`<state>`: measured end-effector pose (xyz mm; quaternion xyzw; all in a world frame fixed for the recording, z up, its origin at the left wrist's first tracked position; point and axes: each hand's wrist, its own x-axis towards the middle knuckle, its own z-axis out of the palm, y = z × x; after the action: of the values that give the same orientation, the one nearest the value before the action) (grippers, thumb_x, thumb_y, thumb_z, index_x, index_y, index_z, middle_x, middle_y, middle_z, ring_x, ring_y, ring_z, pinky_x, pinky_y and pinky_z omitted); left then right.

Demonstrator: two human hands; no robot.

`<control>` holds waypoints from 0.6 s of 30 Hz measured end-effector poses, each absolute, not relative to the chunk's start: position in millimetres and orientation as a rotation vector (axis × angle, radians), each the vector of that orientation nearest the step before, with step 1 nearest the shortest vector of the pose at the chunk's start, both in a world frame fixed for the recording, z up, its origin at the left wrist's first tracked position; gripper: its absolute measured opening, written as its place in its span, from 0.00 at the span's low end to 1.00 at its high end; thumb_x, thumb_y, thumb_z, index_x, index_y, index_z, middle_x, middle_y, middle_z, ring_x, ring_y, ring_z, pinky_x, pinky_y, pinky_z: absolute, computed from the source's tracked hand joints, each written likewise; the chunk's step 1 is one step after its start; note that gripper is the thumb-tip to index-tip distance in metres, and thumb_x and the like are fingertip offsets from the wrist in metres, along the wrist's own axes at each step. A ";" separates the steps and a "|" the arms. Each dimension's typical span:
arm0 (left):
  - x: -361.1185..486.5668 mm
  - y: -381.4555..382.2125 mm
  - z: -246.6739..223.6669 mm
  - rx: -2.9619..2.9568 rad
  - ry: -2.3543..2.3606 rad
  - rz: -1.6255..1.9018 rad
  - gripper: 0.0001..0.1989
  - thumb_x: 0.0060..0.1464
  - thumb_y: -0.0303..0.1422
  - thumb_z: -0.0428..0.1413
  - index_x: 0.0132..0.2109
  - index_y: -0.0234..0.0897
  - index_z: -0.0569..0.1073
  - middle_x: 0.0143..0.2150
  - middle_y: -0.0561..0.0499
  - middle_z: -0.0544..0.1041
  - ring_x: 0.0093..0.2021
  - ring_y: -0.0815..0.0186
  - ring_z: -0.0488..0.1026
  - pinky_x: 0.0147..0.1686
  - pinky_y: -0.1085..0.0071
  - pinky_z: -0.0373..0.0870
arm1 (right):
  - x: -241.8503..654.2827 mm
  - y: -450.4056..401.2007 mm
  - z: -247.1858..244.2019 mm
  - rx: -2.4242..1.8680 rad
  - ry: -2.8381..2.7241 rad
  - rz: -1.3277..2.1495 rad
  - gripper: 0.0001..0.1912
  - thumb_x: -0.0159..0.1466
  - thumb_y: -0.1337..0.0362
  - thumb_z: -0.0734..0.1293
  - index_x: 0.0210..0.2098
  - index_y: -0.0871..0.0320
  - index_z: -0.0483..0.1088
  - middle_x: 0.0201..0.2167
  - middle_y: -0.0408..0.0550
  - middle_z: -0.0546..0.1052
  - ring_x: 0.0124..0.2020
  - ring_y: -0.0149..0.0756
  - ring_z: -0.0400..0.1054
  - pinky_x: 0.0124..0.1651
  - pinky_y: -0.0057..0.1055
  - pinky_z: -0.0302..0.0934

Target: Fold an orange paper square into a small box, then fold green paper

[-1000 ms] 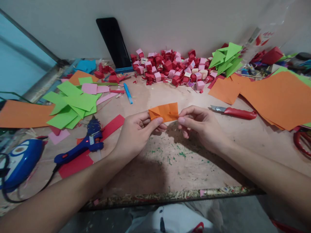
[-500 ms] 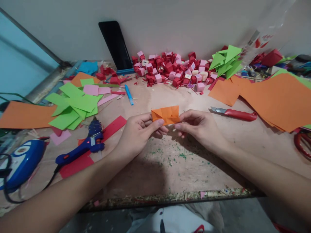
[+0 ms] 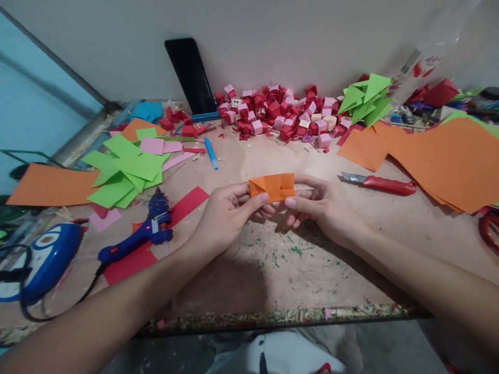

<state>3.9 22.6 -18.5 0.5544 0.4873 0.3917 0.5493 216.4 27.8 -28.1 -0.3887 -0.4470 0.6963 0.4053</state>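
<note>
Pinching folded orange paper point(image 3: 274, 186) with both hands point(image 3: 226, 215) point(image 3: 333, 208).

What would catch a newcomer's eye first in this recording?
Probably the heap of small red and pink paper pieces along the foot of the wall, at the back of the table. Next comes the bright orange folded paper, held at the center between the left hand and the right hand. The blue glue gun, its small red light showing, stands out on the left.
</note>
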 end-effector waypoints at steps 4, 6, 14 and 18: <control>6.7 19.8 -16.3 1.364 1.138 0.903 0.12 0.62 0.40 0.63 0.35 0.35 0.80 0.32 0.47 0.84 0.33 0.63 0.82 0.37 0.69 0.81 | 217.8 27.2 -28.7 -1.008 -1.212 1.808 0.17 0.60 0.54 0.80 0.36 0.62 0.80 0.29 0.51 0.83 0.26 0.32 0.77 0.31 0.27 0.73; 7.3 19.8 -15.8 1.364 1.144 0.903 0.12 0.62 0.39 0.63 0.35 0.35 0.81 0.32 0.47 0.84 0.33 0.63 0.82 0.37 0.70 0.81 | 218.0 26.6 -29.5 -1.001 -1.200 1.795 0.16 0.61 0.54 0.79 0.35 0.62 0.81 0.30 0.51 0.84 0.25 0.31 0.76 0.30 0.26 0.72; 6.1 20.1 -17.4 1.419 1.167 0.906 0.12 0.62 0.38 0.63 0.34 0.34 0.81 0.31 0.48 0.84 0.32 0.64 0.81 0.36 0.71 0.80 | 216.5 25.7 -30.6 -1.009 -1.218 1.797 0.16 0.61 0.54 0.79 0.35 0.62 0.80 0.31 0.53 0.84 0.26 0.32 0.77 0.31 0.27 0.72; 6.4 17.9 -19.4 1.408 1.148 0.865 0.12 0.63 0.39 0.62 0.36 0.34 0.82 0.33 0.47 0.85 0.34 0.63 0.83 0.39 0.70 0.81 | 215.3 25.1 -30.4 -0.991 -1.281 1.792 0.16 0.62 0.53 0.78 0.37 0.61 0.81 0.31 0.51 0.84 0.27 0.32 0.77 0.31 0.28 0.72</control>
<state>6.4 17.9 -19.4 0.5910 0.4818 0.3630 0.5355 215.3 25.1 -30.4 -0.3836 -0.4959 0.6934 0.3552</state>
